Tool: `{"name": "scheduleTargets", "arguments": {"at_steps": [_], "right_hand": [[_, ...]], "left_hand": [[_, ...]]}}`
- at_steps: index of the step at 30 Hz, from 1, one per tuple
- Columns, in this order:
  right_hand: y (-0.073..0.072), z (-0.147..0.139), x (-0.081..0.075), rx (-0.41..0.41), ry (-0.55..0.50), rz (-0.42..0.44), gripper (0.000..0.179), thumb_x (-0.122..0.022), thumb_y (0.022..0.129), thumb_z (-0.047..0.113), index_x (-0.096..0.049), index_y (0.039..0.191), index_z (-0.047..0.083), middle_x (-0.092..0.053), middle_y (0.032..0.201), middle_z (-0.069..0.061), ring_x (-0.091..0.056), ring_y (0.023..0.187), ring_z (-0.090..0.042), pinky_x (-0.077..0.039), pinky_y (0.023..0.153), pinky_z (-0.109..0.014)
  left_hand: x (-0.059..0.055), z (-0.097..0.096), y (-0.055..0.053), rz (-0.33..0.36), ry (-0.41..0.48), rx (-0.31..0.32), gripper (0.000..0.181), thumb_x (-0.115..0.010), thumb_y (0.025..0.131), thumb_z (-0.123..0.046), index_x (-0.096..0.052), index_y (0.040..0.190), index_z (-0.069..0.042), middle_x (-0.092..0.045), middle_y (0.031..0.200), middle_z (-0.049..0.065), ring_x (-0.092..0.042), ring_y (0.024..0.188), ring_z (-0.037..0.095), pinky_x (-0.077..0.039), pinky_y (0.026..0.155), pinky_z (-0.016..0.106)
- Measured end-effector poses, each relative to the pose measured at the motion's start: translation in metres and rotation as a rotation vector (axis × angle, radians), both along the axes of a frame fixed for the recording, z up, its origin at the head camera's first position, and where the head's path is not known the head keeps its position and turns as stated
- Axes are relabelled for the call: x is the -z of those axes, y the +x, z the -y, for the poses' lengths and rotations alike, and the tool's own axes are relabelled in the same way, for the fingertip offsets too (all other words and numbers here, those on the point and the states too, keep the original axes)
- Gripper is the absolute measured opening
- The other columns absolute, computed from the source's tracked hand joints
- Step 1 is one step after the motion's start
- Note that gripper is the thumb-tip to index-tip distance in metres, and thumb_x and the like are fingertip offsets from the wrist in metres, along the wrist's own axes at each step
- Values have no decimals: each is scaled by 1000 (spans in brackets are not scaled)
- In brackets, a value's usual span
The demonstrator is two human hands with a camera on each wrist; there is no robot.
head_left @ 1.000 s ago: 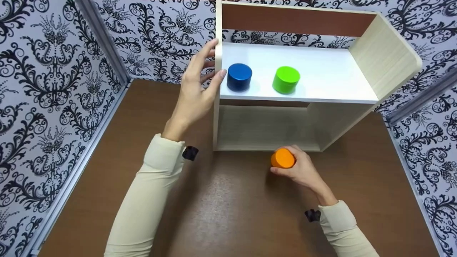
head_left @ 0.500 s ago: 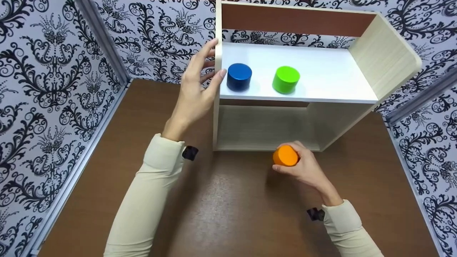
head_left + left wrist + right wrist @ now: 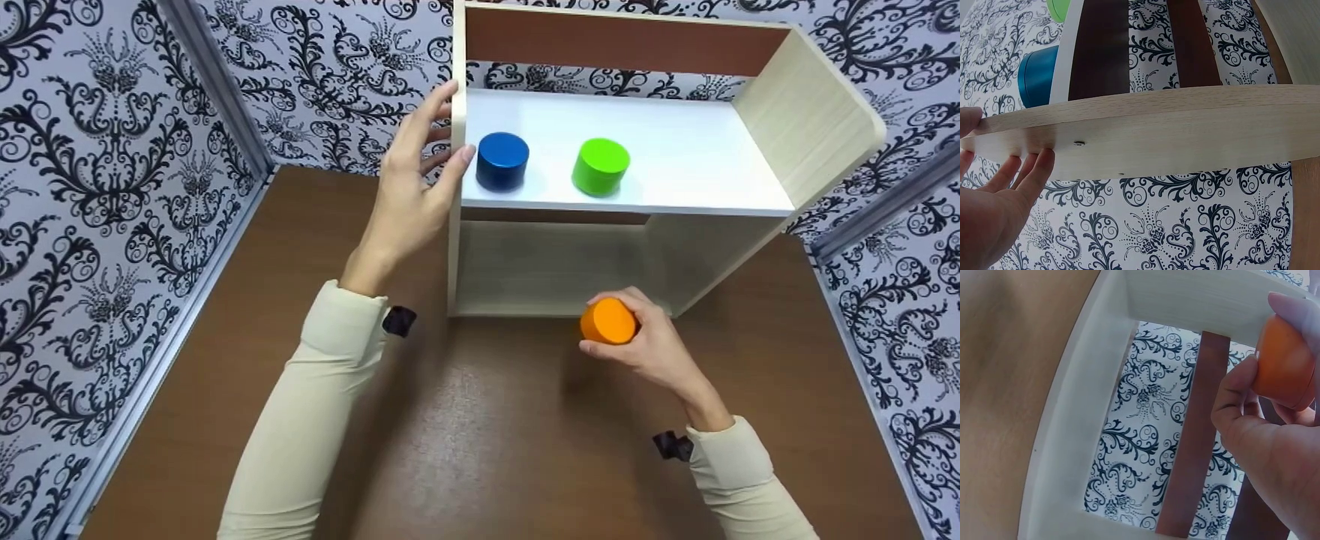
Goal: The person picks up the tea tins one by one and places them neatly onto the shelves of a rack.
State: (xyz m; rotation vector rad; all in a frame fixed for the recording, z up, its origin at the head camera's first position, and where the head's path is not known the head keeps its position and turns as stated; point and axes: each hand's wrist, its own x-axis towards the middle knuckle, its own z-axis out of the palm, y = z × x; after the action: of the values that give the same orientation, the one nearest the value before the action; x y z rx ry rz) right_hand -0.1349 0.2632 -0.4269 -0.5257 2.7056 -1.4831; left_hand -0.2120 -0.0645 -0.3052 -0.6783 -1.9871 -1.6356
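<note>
My right hand (image 3: 660, 345) holds an orange cylinder (image 3: 610, 321) between thumb and fingers, above the floor and in front of the shelf unit's lower opening. In the right wrist view the orange cylinder (image 3: 1284, 365) sits tilted in the grip. My left hand (image 3: 409, 199) grips the left side panel (image 3: 458, 120) of the light wood shelf unit. The left wrist view has the fingertips against the panel's outer face and the thumb over its front edge. On the white upper shelf (image 3: 697, 161) stand a blue cylinder (image 3: 502, 162), near that panel, and a green cylinder (image 3: 601, 167) to its right.
The lower compartment (image 3: 547, 266) has a pale wood bottom and shows nothing on it. A brown floor (image 3: 450, 450) lies around the unit. Patterned black-and-white walls (image 3: 112, 187) stand at the back and both sides. A brown board (image 3: 622, 41) crosses the unit's upper back.
My right hand has moved slightly up and to the right with the orange cylinder, away from the floor. The left hand and the shelf unit have stayed put.
</note>
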Motion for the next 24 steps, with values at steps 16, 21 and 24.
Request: {"name": "scheduleTargets", "arguments": {"at_steps": [16, 21, 24], "right_hand": [[3, -5, -31, 0, 7, -40, 45, -89, 78, 10, -69, 118, 11, -59, 114, 0, -54, 103, -21, -48, 89, -29], [3, -8, -38, 5, 20, -59, 46, -90, 77, 10, -69, 118, 11, -59, 113, 1, -54, 102, -21, -49, 88, -27], [2, -9, -39, 7, 22, -72, 46, -90, 77, 10, -70, 117, 12, -59, 112, 1, -54, 101, -21, -49, 86, -26]], "left_hand": [[0, 0, 0, -12, -9, -4, 56, -62, 100, -5, -44, 152, -9, -51, 134, 14, -58, 117, 25, -56, 101, 32], [1, 0, 0, -14, -5, -6, 56, -62, 99, -4, -44, 152, -9, -51, 134, 14, -58, 118, 29, -56, 100, 32], [1, 0, 0, -25, -9, -8, 56, -62, 99, -4, -44, 152, -9, -51, 133, 14, -58, 118, 30, -57, 100, 32]]}}
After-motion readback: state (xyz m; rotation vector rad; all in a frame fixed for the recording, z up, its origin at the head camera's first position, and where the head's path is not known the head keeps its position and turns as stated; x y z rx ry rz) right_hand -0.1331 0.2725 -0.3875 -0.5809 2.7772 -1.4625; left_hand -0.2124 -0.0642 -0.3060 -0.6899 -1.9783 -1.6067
